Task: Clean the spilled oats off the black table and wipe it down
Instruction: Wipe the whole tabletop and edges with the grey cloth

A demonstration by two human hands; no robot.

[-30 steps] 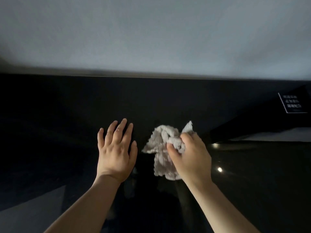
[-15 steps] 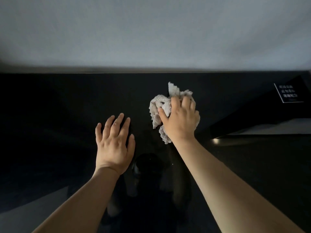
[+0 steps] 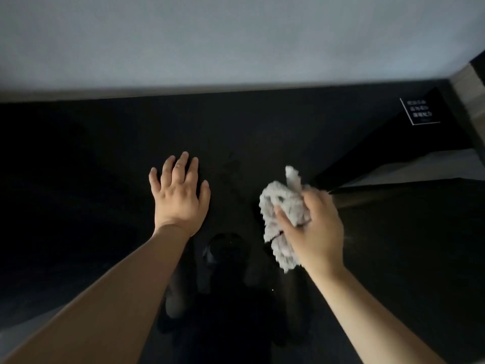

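The glossy black table [image 3: 91, 195] fills the lower part of the head view and runs back to a pale wall. My left hand [image 3: 178, 195] lies flat on it with fingers spread, left of centre. My right hand [image 3: 315, 229] grips a crumpled whitish cloth [image 3: 282, 206] bunched under thumb and fingers, right of centre on the tabletop. I can make out no oats on the dark surface, only a few tiny pale specks [image 3: 273, 289] near the front.
A small black sign with white text [image 3: 419, 111] stands at the back right by a wooden corner post [image 3: 469, 95]. The tabletop mirrors my arms and a dark figure. A pale strip [image 3: 433, 164] shows beyond the table's right edge.
My right hand pushed the cloth away toward the wall, then pulled it back toward me and to the right. My left hand stayed flat in place.
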